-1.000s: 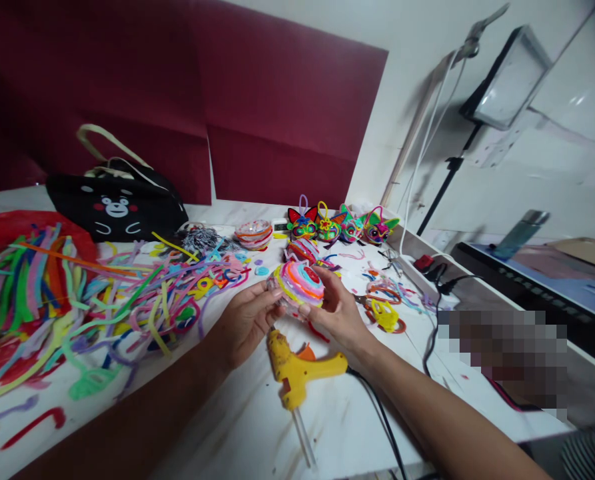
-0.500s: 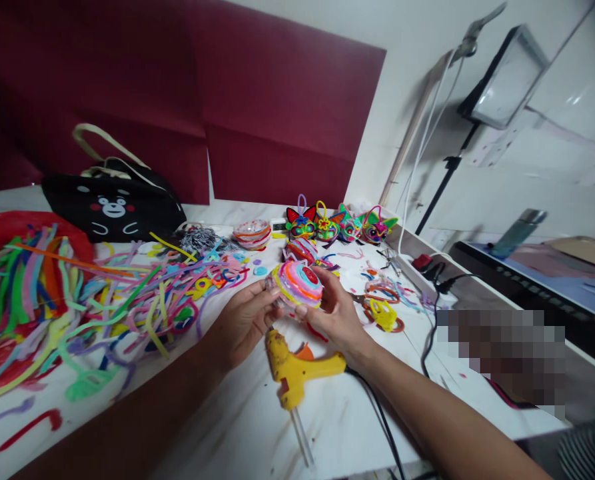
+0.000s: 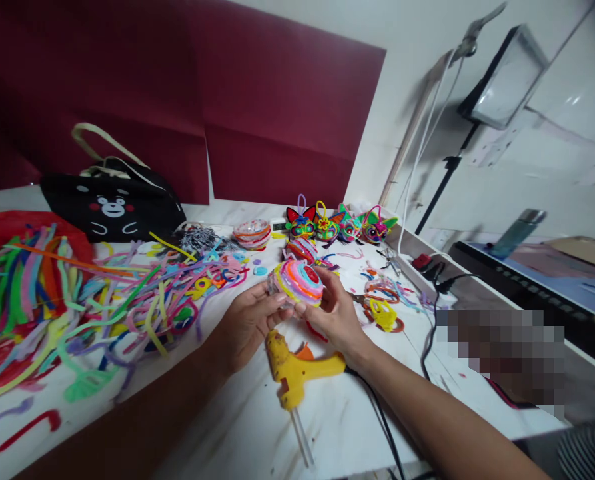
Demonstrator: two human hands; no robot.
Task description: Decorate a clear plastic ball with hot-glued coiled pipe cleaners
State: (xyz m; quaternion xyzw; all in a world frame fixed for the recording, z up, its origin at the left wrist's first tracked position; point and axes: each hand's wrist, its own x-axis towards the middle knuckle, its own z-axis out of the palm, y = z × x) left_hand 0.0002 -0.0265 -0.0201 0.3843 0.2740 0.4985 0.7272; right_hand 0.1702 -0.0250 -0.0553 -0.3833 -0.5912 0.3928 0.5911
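Observation:
Between both hands is a clear plastic ball (image 3: 297, 283) wrapped in rings of coloured pipe cleaner, with a red centre facing right. My left hand (image 3: 250, 320) grips its left side, thumb on the near face. My right hand (image 3: 334, 310) closes round its right side, the thumb pressing low at the front. Just below the hands a yellow hot glue gun (image 3: 297, 370) lies on the white table, a clear glue stick (image 3: 302, 437) poking out of its back. Behind the held ball sits another striped ball (image 3: 301, 251), partly hidden.
Heaps of pipe cleaners (image 3: 142, 293) cover the left side. At the back stand a black bag (image 3: 112, 207), a part-wrapped ball (image 3: 252, 233) and several finished cat-faced ornaments (image 3: 327, 229). Scissors (image 3: 360, 299), a yellow pipe-cleaner piece (image 3: 383, 315) and a black cable (image 3: 430, 333) lie to the right.
The ball has turned slightly in my hands and shifted a touch to the right. My left fingers have moved a little on it. The glue gun has stayed put.

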